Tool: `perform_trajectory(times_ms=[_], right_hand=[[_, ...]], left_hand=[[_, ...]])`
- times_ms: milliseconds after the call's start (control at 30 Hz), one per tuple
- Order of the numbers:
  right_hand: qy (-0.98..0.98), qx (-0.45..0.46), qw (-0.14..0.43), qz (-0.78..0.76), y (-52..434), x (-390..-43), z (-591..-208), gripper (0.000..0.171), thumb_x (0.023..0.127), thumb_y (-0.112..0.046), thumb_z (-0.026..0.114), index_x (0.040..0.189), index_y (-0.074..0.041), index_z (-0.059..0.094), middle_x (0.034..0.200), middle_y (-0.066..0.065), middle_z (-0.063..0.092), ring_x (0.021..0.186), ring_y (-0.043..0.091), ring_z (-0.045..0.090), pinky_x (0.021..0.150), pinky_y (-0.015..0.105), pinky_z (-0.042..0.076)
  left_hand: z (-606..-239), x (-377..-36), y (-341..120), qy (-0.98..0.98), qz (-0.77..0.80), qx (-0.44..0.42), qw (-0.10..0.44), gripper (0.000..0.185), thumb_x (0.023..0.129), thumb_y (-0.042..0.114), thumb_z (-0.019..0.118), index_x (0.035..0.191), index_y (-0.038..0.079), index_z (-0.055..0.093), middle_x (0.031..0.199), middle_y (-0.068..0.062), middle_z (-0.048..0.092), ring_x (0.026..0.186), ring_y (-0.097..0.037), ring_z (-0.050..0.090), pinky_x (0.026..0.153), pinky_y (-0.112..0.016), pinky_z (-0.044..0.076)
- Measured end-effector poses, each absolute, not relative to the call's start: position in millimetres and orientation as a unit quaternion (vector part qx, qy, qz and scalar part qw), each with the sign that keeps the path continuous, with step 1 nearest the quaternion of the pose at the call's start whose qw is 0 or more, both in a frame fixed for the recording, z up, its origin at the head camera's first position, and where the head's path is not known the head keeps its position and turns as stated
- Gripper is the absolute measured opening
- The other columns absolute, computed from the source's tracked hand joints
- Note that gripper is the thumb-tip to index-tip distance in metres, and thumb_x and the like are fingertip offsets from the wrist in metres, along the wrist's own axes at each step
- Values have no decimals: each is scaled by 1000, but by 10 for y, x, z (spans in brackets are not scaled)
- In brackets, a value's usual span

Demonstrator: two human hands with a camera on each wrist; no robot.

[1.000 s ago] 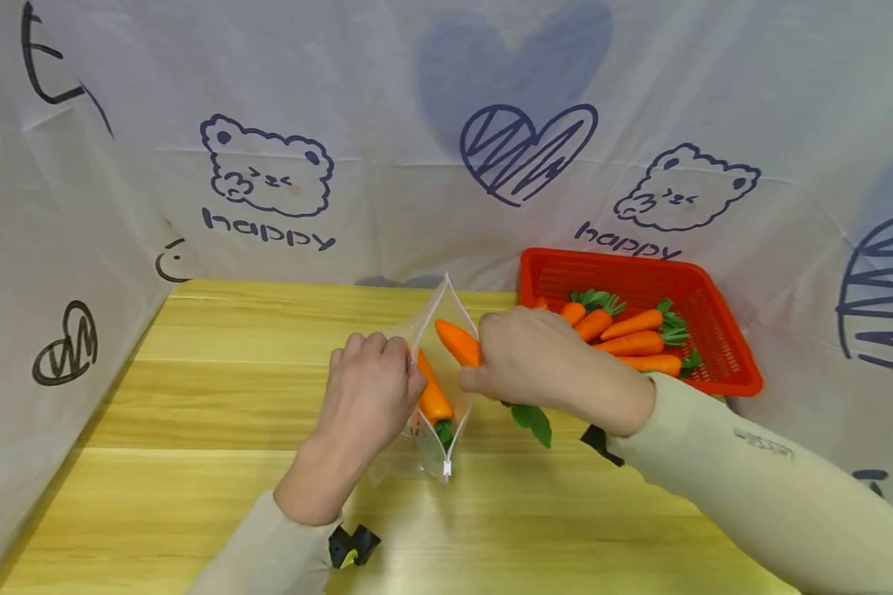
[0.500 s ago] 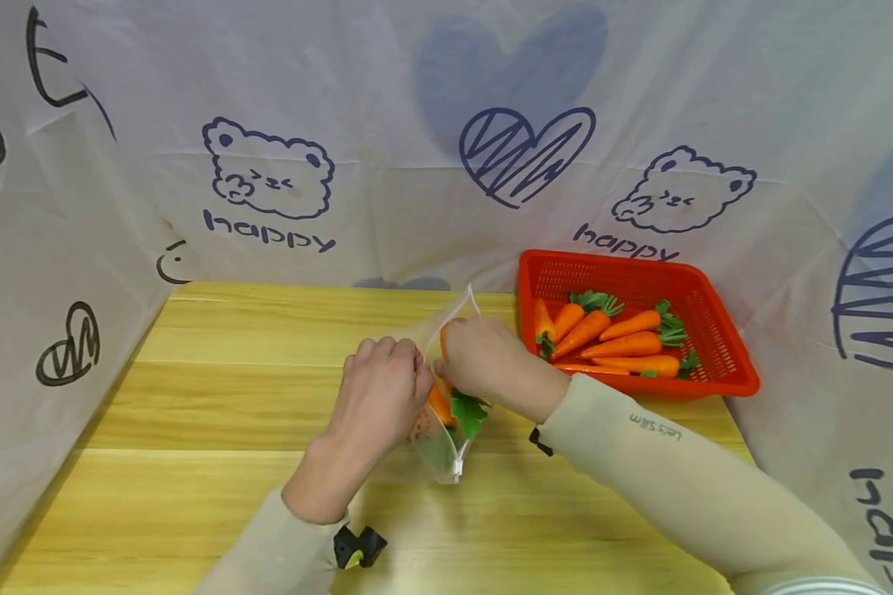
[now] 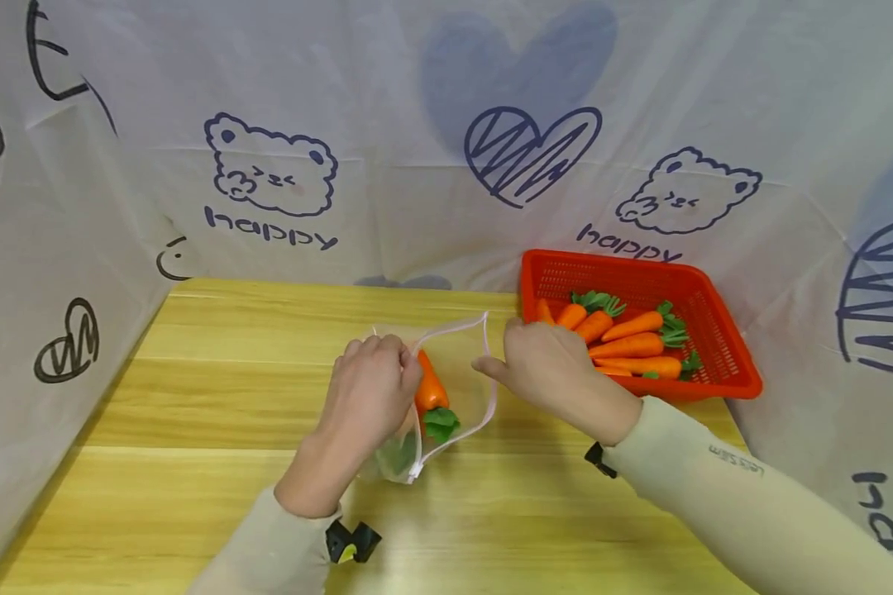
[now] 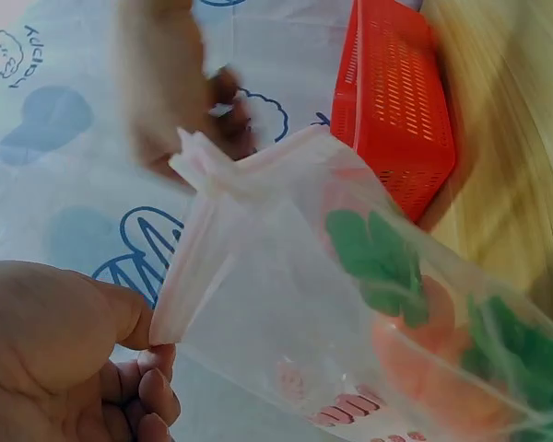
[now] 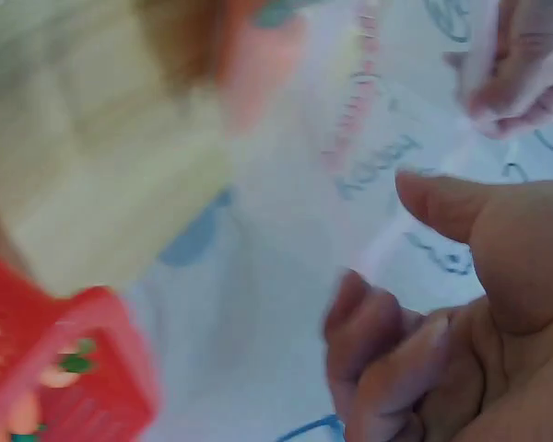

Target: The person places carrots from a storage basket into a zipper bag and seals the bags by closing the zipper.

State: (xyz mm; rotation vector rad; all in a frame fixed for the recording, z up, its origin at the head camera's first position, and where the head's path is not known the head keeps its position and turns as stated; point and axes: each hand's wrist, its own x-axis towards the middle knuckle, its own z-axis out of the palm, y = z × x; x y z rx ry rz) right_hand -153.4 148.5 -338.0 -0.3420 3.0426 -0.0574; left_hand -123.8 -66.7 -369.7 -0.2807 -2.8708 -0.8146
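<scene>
My left hand (image 3: 372,388) pinches the edge of a clear zip bag (image 3: 467,372) between thumb and fingers, as the left wrist view shows. The bag's mouth gapes, with its white slider (image 3: 414,473) at the near end. Inside lies an orange carrot (image 3: 432,387) with its green leaves toward me; more carrots (image 4: 433,359) show through the plastic in the left wrist view. My right hand (image 3: 565,372) is just right of the bag's mouth, its thumb (image 5: 442,203) spread from loosely bent fingers, and nothing sits between them.
A red plastic basket (image 3: 746,376) holding several carrots (image 3: 632,345) stands at the back right of the wooden table (image 3: 216,397). A printed white cloth (image 3: 402,207) hangs behind the table and along both sides.
My right hand put a carrot into the bag, let it go and drew back to the right. The left hand kept hold of the bag, whose mouth now spreads wider.
</scene>
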Motion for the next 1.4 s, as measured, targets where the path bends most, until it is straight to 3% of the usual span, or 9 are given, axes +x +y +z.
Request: perform_trajectory(times_ms=[67, 167, 333, 433, 600, 767, 900, 1233, 1400], right_hand=[[990, -103, 95, -28, 1556, -1521, -3448, 55, 94, -62, 69, 78, -10, 59, 63, 4, 51, 55, 25, 54, 48, 40, 44], [981, -107, 140, -86, 1614, -1525, -3509, 43, 95, -46, 70, 69, -14, 60, 59, -1, 47, 54, 19, 51, 49, 34, 40], [970, -121, 27, -209, 1640, -1577, -3326, 20, 89, -21, 64, 70, -15, 59, 60, -2, 50, 53, 17, 47, 51, 31, 36], [963, -142, -14, -227, 1603, -1587, -3167, 19, 90, -21, 62, 72, -15, 58, 60, -2, 50, 53, 18, 48, 52, 31, 35], [973, -153, 20, -172, 1515, -1586, -3092, 23, 90, -25, 64, 70, -17, 58, 59, -3, 49, 56, 20, 51, 53, 33, 38], [982, -130, 62, -119, 1535, -1612, -3150, 20, 90, -28, 66, 73, -18, 62, 62, -2, 52, 58, 22, 54, 55, 36, 40], [982, -127, 43, -132, 1582, -1635, -3200, 22, 93, -27, 66, 74, -17, 62, 62, -1, 54, 58, 22, 54, 55, 35, 40], [986, -125, -20, -111, 1628, -1765, -3372, 19, 92, -24, 61, 77, -15, 57, 66, 2, 54, 60, 24, 54, 54, 37, 40], [983, -135, -40, -118, 1599, -1747, -3385, 18, 91, -23, 63, 75, -15, 58, 66, 2, 54, 59, 23, 53, 53, 36, 41]], left_hand=[[-3677, -1246, -674, -952, -286, -88, 62, 19, 100, 16, 55, 85, 6, 62, 79, -7, 56, 75, -29, 47, 72, -37, 38], [-3631, -1251, -690, -950, -296, -77, 68, 19, 100, 17, 54, 87, 7, 63, 82, -8, 59, 79, -30, 51, 74, -39, 41], [-3532, -1237, -706, -952, -265, -65, 138, 16, 94, 18, 59, 81, 9, 64, 79, -7, 62, 80, -33, 56, 71, -41, 42], [-3489, -1213, -699, -951, -253, -71, 162, 15, 92, 17, 61, 79, 10, 63, 76, -6, 61, 76, -33, 55, 67, -40, 41], [-3474, -1196, -687, -949, -253, -76, 170, 15, 92, 17, 63, 79, 9, 64, 76, -6, 61, 77, -32, 55, 68, -40, 42], [-3506, -1206, -705, -962, -233, -75, 125, 20, 94, 17, 63, 75, 10, 60, 74, -6, 58, 74, -30, 52, 66, -38, 41], [-3523, -1205, -718, -969, -211, -89, 91, 24, 93, 16, 61, 71, 12, 56, 72, -5, 54, 72, -29, 48, 65, -36, 37], [-3645, -1190, -786, -964, -99, -154, 191, 29, 83, 10, 68, 64, 8, 46, 64, -6, 43, 63, -28, 42, 56, -33, 29], [-3664, -1197, -780, -954, -114, -168, 220, 36, 96, 22, 67, 66, 6, 53, 63, -6, 47, 61, -28, 44, 54, -35, 32]])
